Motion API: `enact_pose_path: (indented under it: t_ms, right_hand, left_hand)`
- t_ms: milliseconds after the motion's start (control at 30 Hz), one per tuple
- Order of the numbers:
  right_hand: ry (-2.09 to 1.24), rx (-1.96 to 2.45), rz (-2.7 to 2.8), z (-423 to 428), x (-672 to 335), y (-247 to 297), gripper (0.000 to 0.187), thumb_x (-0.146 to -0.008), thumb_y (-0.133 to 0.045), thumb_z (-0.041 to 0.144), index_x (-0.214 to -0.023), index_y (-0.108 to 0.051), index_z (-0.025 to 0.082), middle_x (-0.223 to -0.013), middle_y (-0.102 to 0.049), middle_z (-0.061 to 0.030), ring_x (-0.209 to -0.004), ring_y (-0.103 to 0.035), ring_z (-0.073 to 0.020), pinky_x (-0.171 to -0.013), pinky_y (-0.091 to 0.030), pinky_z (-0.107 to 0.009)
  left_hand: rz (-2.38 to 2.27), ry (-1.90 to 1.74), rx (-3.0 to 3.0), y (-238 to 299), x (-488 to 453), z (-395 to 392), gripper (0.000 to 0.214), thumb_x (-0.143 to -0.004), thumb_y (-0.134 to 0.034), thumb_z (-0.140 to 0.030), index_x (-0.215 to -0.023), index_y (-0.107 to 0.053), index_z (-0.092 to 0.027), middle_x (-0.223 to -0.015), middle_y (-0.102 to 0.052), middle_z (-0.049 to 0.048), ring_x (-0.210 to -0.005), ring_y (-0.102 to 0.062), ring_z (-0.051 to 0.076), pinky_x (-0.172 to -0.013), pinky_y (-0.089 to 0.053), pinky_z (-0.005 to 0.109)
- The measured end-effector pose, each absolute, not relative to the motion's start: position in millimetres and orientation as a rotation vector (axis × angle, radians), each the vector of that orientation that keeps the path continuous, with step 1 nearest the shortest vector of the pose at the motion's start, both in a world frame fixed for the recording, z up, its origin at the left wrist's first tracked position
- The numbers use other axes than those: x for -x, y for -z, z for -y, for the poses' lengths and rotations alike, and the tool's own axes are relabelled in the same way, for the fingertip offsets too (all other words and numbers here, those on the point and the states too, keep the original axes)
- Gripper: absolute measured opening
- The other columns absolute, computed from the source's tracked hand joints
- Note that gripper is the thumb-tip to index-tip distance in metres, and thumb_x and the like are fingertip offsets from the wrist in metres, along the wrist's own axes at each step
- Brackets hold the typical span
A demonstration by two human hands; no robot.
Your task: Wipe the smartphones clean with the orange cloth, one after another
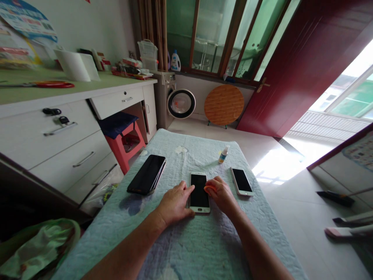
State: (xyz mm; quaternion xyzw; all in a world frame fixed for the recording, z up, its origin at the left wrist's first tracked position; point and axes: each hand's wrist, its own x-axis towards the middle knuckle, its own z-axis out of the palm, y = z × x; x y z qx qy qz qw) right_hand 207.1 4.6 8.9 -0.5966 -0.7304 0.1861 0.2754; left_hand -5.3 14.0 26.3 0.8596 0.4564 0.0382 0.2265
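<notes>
The white phone point(199, 189) lies face up mid-cloth point(180, 251). The half-spread left hand point(175, 202) braces its left edge — seemingly against sliding — while the right hand point(223, 194) pinches an orange pad point(210, 188) at its right. The bottle point(223, 154) stands beyond, probably kept within reach.

Through my feed I saw sunlight point(278, 165) on pale floor tiles point(287, 221) beside an open dark-red door point(291, 70), and a front-loading washing machine point(162, 95) beside a white desk point(74, 144).
</notes>
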Motion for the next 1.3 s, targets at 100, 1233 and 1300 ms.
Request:
enact_pose_path:
  t_ms: [100, 1233, 1300]
  right_hand:
    - [-0.616, 1.560, 2.081, 2.6, -211.7, -19.2, 0.008, -0.082, -0.058, 0.017, -0.081, -0.066, 0.019, -0.082, -0.053, -0.0011, -0.076, -0.054, -0.0130, -0.070, -0.042, -0.025]
    - [-0.404, 1.589, 1.851, 5.5, -211.2, 3.8, 0.018, -0.080, -0.053, 0.019, -0.097, -0.051, 0.022, -0.095, -0.059, -0.0025, -0.092, -0.054, -0.0183, -0.084, -0.042, -0.031]
    - [-0.373, 1.586, 1.782, 5.1, -213.2, 5.6, 0.023, -0.079, -0.053, 0.018, -0.101, -0.049, 0.022, -0.096, -0.058, -0.0031, -0.091, -0.055, -0.0185, -0.083, -0.042, -0.031]
  left_hand:
    - [-1.273, -0.088, -2.353, -27.4, 5.2, -13.4, 0.080, -0.067, -0.068, -0.044, -0.139, -0.040, -0.025, -0.123, -0.051, 0.0084, -0.112, -0.054, 0.027, -0.093, -0.042, 0.031]
    - [-1.250, -0.196, -2.344, -21.3, 4.8, -18.2, 0.088, -0.062, -0.074, -0.047, -0.137, -0.042, -0.014, -0.127, -0.049, 0.0139, -0.115, -0.053, 0.029, -0.098, -0.042, 0.032]
    - [-1.250, -0.189, -2.335, -22.1, 4.9, -18.1, 0.088, -0.062, -0.074, -0.046, -0.137, -0.042, -0.014, -0.128, -0.048, 0.0142, -0.116, -0.052, 0.030, -0.098, -0.042, 0.033]
